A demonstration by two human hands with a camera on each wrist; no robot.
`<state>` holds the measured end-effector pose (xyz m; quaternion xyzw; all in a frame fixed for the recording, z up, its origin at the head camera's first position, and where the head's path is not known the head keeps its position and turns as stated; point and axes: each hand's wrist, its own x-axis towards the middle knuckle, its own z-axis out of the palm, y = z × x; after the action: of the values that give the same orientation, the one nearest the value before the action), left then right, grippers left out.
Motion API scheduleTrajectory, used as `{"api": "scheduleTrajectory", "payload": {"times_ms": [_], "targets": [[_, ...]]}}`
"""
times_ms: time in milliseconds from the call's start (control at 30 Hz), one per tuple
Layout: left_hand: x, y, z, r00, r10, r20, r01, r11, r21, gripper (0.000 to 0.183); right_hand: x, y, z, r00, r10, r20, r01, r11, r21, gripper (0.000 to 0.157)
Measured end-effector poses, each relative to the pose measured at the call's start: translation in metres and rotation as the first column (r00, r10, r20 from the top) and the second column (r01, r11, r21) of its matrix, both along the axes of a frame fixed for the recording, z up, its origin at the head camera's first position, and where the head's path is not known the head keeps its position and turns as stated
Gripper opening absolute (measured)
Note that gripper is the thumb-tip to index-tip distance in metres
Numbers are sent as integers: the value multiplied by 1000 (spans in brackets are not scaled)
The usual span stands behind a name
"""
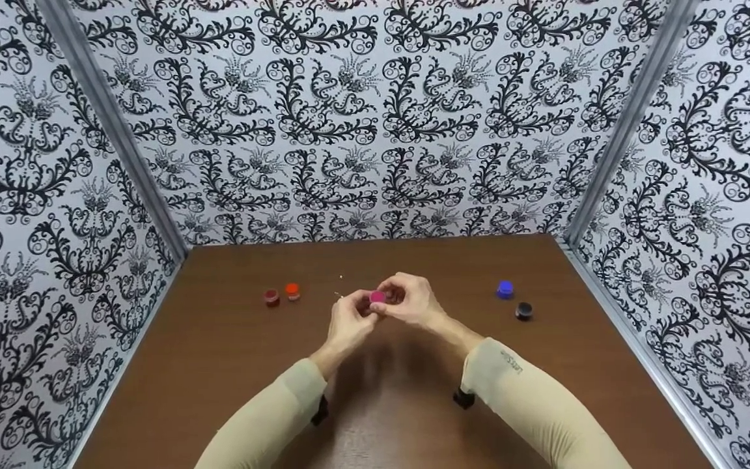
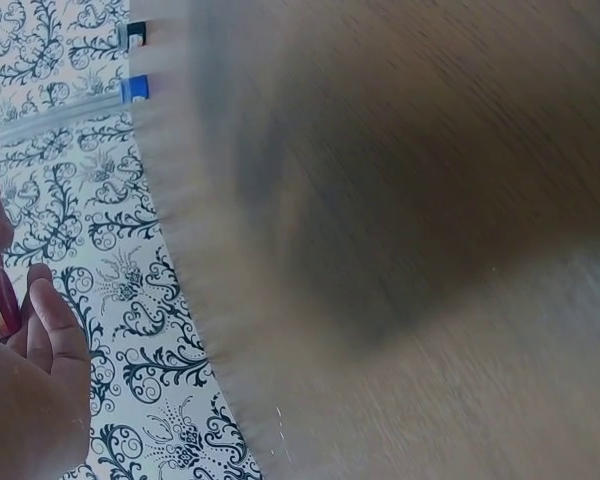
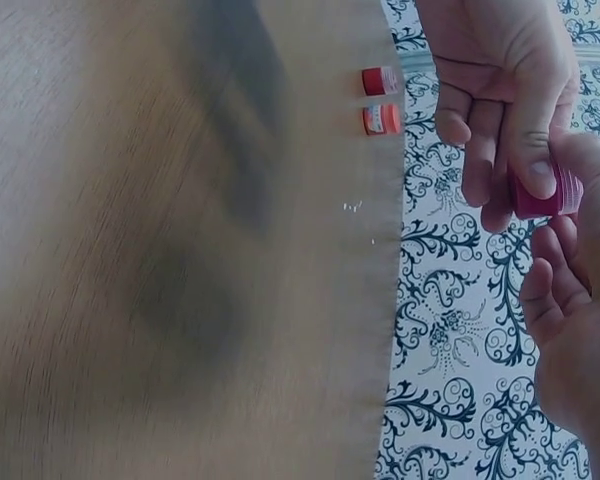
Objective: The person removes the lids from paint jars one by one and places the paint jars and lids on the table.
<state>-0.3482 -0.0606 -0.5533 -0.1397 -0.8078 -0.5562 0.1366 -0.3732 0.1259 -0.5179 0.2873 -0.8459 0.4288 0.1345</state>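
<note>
Over the middle of the table, both hands hold one small jar [image 1: 377,297] with a magenta lid, its lid facing up in the head view. The left hand [image 1: 351,320] grips it from the left. From the right, the thumb and fingers of the right hand [image 1: 414,301] pinch it at the lid. In the right wrist view the left thumb presses against the magenta jar [image 3: 532,204], while the right thumb and fingers close on its other end. The left wrist view catches only part of the jar [image 2: 6,305], beside the curled fingers.
On the brown table [image 1: 232,365], a dark red jar [image 1: 272,298] and an orange jar [image 1: 292,291] stand left. A blue jar [image 1: 505,289] and a black jar [image 1: 524,311] stand right. Small white bits [image 3: 352,207] lie beyond the hands. Patterned walls [image 1: 349,130] enclose the table.
</note>
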Motion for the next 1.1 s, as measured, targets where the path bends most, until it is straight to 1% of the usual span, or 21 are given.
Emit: {"api": "scheduleTrajectory", "payload": {"times_ms": [133,200,267,333,467,567,733,933,1100], "targets": [[0,-1,1,1000,-8,9,8,1000,-4,22,-1,-1,0,1000,27,-15,-27,1000,14,28],[0,-1,1,1000,-2,14,2,1000,-6,22,-1,-1,1,999,36,-17,-35,999,19,29],[-1,-2,1,1000,9,14,-9,1000,-11,22,-1,-2,1,1000,27,-10,-27,1000,11,32],[-2,-2,1,1000,15,12,-15,1000,-16,22,-1,-3,1,1000,3,6,-3,1000,-14,36],[-3,-3,2,999,26,19,-26,1000,-15,23,-1,-5,1,996,-71,48,74,996,-58,42],[-4,-3,2,999,40,26,-39,999,-26,23,-2,-6,1,991,-117,61,119,992,-41,43],[-3,-2,2,999,53,12,-53,997,-48,24,-1,-8,1,987,-146,66,147,989,-12,43],[-2,-1,2,999,50,-1,-50,997,-52,21,0,-7,3,992,-120,46,120,993,-9,37],[-1,-1,0,1000,17,17,-17,1000,-24,21,0,-4,2,998,-62,-4,62,998,-12,32]]}}
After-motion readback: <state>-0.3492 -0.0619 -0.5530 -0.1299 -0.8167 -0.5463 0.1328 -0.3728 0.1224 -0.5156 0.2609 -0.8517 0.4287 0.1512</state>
